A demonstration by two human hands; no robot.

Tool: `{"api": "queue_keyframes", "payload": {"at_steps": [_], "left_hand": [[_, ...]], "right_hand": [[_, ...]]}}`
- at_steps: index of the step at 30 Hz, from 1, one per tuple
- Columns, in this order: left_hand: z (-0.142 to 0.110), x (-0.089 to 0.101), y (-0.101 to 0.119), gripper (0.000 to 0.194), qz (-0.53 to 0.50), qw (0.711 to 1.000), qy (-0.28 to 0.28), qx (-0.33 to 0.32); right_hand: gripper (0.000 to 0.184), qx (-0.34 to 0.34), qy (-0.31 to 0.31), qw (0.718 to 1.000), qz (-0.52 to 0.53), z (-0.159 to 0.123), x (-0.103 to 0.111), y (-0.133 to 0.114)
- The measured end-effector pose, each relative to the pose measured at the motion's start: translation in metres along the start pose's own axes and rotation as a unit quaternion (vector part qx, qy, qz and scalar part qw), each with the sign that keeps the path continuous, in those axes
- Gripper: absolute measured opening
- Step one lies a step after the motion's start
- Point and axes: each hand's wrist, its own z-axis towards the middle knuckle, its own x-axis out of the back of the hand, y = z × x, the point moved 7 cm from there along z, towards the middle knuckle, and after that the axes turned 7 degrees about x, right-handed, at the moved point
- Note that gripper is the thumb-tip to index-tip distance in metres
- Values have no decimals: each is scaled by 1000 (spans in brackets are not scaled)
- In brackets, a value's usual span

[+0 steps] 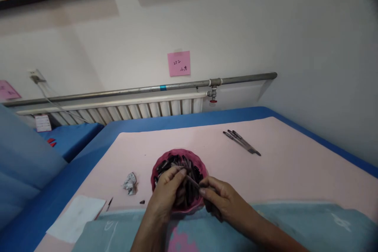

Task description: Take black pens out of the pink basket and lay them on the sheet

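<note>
Over a dark pink basket (203,165) full of black pen parts, both hands meet on one slim, greyish pen barrel (192,181). My left hand (169,189) pinches its upper left end between thumb and forefinger. The lower right end is in the closed fingers of my right hand (218,197). Black pen parts (168,163) fill the basket beneath, partly hidden by the hands. To the right on the pink sheet, several assembled-looking pens (242,141) lie side by side.
Left of the basket are a crumpled paper (130,183), a small black piece (142,202), a thin dark refill or pen tip (110,204) and a white paper (77,218). A teal cloth (295,220) covers the near edge. Behind stand a radiator (153,109) and a pipe (245,78).
</note>
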Motion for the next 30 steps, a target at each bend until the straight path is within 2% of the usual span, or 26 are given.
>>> {"api": "queue_keyframes", "payload": {"at_steps": [1, 5, 8, 11, 14, 16, 18, 21, 24, 25, 28, 30], "left_hand": [[0, -3, -1, 26, -26, 1000, -16, 1], [-2, 0, 4, 24, -58, 998, -9, -30], [-3, -2, 7, 24, -50, 997, -24, -46], [-2, -3, 6, 25, -52, 997, -12, -52], [1, -3, 3, 28, -37, 999, 8, -40], [2, -1, 3, 27, -37, 998, 17, -40], [2, 0, 3, 26, -50, 998, 23, -44], [0, 3, 2, 26, -67, 996, 35, -38], [-1, 4, 1, 28, -82, 996, 41, -24], [-1, 4, 1, 29, -87, 995, 43, -20], [-2, 5, -1, 31, -100, 994, 52, -7], [-2, 5, -2, 30, -106, 993, 54, -3]], "right_hand": [[24, -13, -12, 1000, 18, 0, -1, 2], [33, -70, -59, 992, 83, -2, -2, 6], [29, -99, -80, 983, 134, -5, -7, 6], [22, -81, -75, 984, 140, -6, -10, 2], [13, -6, -25, 999, 36, -3, -4, -8], [11, 25, 8, 1000, -14, -2, 0, -11], [14, 8, 4, 1000, -10, -1, 1, -6], [27, -38, -26, 999, 28, -1, -2, 5], [12, -4, 1, 999, 50, 1, 4, 0], [13, 6, 9, 998, 61, 0, 5, -2], [13, -31, -24, 996, 77, -1, 0, 0], [23, -60, -42, 995, 70, -2, -2, 5]]}}
